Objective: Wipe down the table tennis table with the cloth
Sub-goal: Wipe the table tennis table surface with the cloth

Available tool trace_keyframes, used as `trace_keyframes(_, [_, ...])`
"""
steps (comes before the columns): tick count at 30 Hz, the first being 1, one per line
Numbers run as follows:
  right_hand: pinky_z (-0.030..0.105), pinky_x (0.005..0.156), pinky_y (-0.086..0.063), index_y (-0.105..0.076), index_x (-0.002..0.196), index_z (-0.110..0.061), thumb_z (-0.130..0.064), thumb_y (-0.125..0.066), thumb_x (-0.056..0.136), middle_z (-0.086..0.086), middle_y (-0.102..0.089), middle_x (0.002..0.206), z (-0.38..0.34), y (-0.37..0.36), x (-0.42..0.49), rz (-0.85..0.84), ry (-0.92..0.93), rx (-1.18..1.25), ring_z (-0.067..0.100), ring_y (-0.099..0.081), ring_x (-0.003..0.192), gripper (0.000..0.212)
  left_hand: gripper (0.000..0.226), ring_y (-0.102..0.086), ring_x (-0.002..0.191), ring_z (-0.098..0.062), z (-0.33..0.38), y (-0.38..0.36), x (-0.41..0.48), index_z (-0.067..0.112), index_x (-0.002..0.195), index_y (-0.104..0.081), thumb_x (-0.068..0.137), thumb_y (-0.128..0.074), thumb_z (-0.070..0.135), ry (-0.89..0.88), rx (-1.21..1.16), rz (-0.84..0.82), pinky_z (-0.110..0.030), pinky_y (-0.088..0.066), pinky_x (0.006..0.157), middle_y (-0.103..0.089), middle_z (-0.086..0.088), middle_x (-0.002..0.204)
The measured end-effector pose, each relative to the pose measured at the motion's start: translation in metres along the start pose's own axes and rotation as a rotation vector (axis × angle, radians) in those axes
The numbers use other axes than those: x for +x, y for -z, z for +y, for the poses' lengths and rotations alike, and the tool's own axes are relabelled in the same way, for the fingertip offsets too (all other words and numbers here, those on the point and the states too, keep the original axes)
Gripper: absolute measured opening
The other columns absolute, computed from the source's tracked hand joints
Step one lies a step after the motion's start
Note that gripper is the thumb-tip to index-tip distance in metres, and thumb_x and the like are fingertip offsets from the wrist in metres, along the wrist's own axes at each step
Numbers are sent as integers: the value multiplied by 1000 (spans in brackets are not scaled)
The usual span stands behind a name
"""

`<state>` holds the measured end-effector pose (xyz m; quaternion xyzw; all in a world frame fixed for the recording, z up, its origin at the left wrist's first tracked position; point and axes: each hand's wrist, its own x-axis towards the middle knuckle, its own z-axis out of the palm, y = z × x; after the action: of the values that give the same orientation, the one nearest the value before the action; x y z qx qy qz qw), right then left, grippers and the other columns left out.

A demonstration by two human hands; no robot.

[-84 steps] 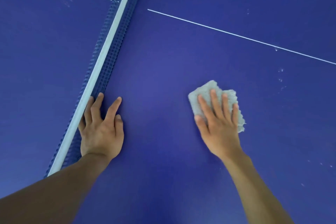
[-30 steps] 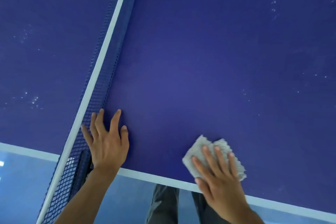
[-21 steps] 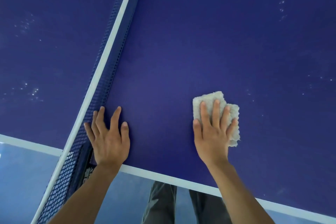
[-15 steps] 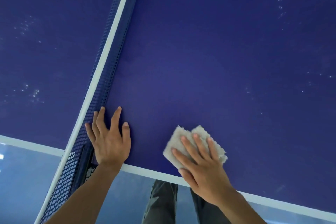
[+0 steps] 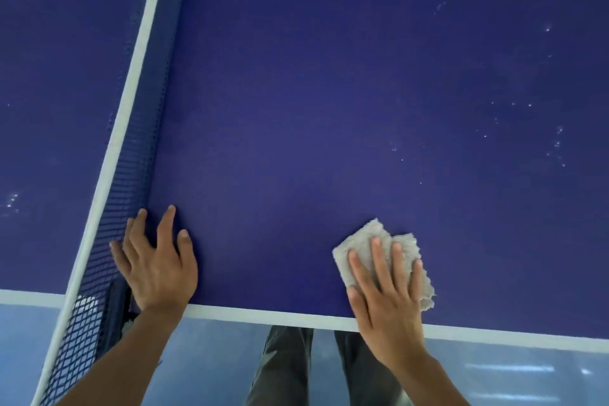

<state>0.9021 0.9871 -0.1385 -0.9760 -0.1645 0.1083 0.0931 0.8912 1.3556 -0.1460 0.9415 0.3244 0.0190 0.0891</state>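
Since half a second ago the cloth (image 5: 361, 241) has slid to the right along the near edge of the table tennis table (image 5: 329, 102), and the fingers on it now point more straight ahead instead of slanting toward the net. It is a folded, fraying grey pad lying flat on the blue top, just inside the white edge line (image 5: 263, 315). The right hand (image 5: 385, 300) lies on it with straight, spread fingers that press down and grip nothing. The flat palm likely serves to keep the whole pad against the surface, so each pass clears a broad strip. The heel of that hand overhangs the white line, which suggests the stroke is working the very rim. The left hand (image 5: 158, 267) is also open, planted flat on the bare top with its outer fingers against the foot of the net (image 5: 138, 155). It holds nothing, and it looks like a brace that carries the person's weight while the other arm reaches. The blue between the two hands looks even, while pale specks (image 5: 557, 142) are scattered well to the right of the cloth and more show on the half beyond the net (image 5: 13, 199). By that, only the patch beside the net seems done, and most of the table is still to be wiped. Below the edge are the person's grey trousers (image 5: 283, 369) and a pale blue floor (image 5: 211, 356).
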Motion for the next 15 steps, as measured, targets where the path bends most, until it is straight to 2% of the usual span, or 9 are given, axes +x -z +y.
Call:
trace_keyframes(2, [70, 121, -21, -27, 164, -34, -50, -27, 110, 6, -20, 173, 16, -7, -16, -21, 89, -19, 40, -17, 159, 56, 51, -24, 152, -39, 5, 0, -1, 21, 148, -50, 103, -36, 40, -21, 9, 43, -64, -6, 125, -32, -19, 159])
trace_keyframes(5, [70, 120, -22, -27, 164, -37, -51, -27, 110, 6, -21, 173, 55, 0, -31, 9, 42, -11, 39, -17, 159, 56, 47, -29, 149, -39, 32, -1, -3, 20, 144, -55, 103, -40, 36, -124, -10, 79, -63, 0, 125, -35, -18, 157])
trace_keyframes(7, [69, 122, -18, -29, 163, -35, -50, -28, 109, 6, -20, 173, 83, 10, -22, 39, -98, 13, 38, -16, 159, 56, 45, -33, 147, -39, 61, -4, 0, 20, 143, -57, 102, -43, 33, -229, -24, 65, -60, 2, 126, -37, -17, 157])
trace_keyframes(10, [69, 124, -7, -31, 163, -29, -50, -27, 105, 5, -11, 175, 96, 23, 24, 125, -465, 115, 39, -10, 160, 62, 45, -34, 147, -37, 108, -11, 18, 22, 144, -57, 102, -45, 32, -320, -69, 36, -60, 1, 126, -40, -16, 156])
trace_keyframes(11, [69, 124, -4, -30, 164, -29, -50, -26, 105, 5, -8, 175, 91, 25, 44, 151, -534, 144, 39, -8, 160, 63, 45, -33, 148, -36, 123, -14, 26, 23, 145, -56, 102, -44, 32, -332, -80, 24, -60, 1, 126, -40, -16, 156])
trace_keyframes(12, [69, 124, -1, -28, 165, -29, -50, -25, 105, 6, -7, 175, 84, 27, 62, 154, -536, 163, 40, -5, 160, 63, 45, -32, 149, -36, 138, -17, 35, 25, 146, -54, 103, -44, 32, -346, -85, 10, -61, 1, 126, -39, -16, 157])
trace_keyframes(13, [68, 124, 2, -26, 165, -31, -50, -24, 106, 6, -5, 175, 74, 27, 76, 133, -459, 161, 40, -3, 160, 61, 44, -30, 150, -35, 153, -21, 46, 27, 147, -52, 104, -44, 32, -369, -84, -6, -62, 1, 126, -37, -16, 158])
trace_keyframes(15, [67, 125, 3, -23, 165, -35, -49, -23, 109, 6, -5, 175, 55, 20, 86, 79, -114, 90, 39, 1, 161, 57, 45, -27, 152, -35, 181, -29, 73, 30, 149, -47, 105, -44, 33, -436, -56, -35, -65, 1, 125, -34, -15, 160])
